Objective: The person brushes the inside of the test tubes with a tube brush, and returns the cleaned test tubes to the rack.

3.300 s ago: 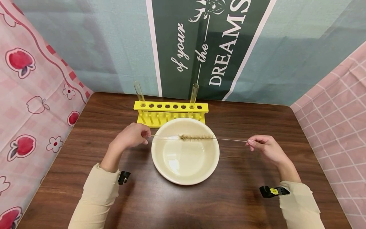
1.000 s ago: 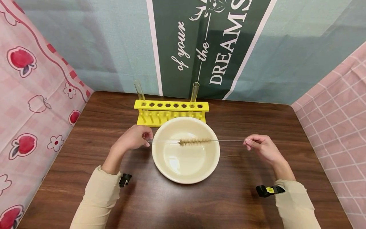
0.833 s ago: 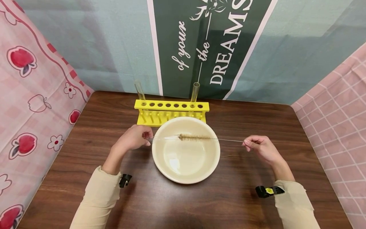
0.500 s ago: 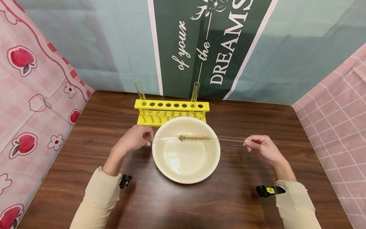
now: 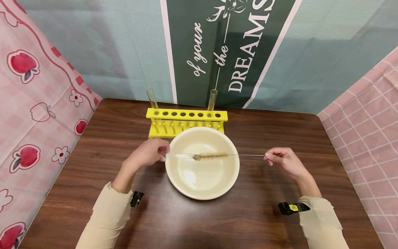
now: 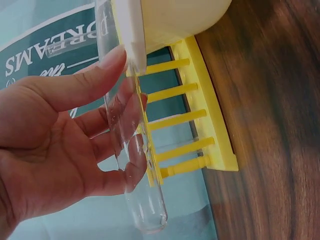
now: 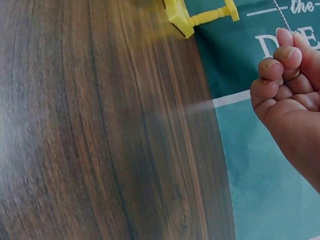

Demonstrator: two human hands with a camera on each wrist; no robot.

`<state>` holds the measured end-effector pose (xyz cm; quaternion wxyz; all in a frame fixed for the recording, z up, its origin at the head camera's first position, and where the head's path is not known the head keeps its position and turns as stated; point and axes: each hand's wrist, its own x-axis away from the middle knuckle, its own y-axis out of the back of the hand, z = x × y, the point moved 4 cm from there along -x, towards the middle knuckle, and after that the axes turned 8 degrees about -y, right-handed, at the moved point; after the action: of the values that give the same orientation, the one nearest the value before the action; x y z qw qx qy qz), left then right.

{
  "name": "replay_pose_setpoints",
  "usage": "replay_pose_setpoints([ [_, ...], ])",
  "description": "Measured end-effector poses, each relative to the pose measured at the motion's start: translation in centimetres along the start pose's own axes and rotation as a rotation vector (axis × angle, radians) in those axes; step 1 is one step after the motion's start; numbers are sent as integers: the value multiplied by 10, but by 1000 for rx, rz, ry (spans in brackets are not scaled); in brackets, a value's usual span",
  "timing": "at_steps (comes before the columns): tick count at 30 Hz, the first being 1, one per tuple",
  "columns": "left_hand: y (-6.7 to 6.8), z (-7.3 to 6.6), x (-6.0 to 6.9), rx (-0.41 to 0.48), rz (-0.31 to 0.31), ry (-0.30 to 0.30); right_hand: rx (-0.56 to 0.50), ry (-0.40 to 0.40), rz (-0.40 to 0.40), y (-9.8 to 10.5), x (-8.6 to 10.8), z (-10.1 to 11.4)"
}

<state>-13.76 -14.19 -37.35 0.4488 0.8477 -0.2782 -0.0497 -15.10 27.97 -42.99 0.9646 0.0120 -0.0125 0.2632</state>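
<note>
In the head view, my left hand (image 5: pixel 150 152) holds a clear glass test tube (image 5: pixel 181 156) sideways above the left part of a cream bowl (image 5: pixel 202 178). The left wrist view shows the thumb and fingers curled round the tube, its rounded end (image 6: pixel 150 215) sticking out below them. My right hand (image 5: pixel 286 162) pinches the thin twisted-wire handle of a test tube brush (image 5: pixel 212 156). The tan bristles lie over the bowl, their tip at the tube's mouth; how far the tip goes in I cannot tell. In the right wrist view, the wire (image 7: pixel 282 15) runs up from the pinching fingertips.
Behind the bowl stands a yellow test tube rack (image 5: pixel 186 114) with two upright tubes, one at the left end (image 5: pixel 151 98) and another near the right (image 5: pixel 211 102). A brown wooden table (image 5: pixel 264 221) lies beneath. Printed cloths hang at the back and sides.
The brush and tube have dipped slightly toward the front of the bowl. My left hand has shifted a little right. Over the longer span, my right hand has come slightly left.
</note>
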Motion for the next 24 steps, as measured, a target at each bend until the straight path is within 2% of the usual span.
replay_pose_setpoints([
  [5,-2,-2,-2,-6,-9,1,41,-105,-64,-11,0,12],
  [12,-2,0,0,-8,-28,22,25,-189,-50,-15,-1,15],
  [18,-2,1,1,1,-39,21,66,-277,-55,-14,-2,13],
  [24,-2,1,2,7,-42,14,96,-316,-43,-12,-2,12],
])
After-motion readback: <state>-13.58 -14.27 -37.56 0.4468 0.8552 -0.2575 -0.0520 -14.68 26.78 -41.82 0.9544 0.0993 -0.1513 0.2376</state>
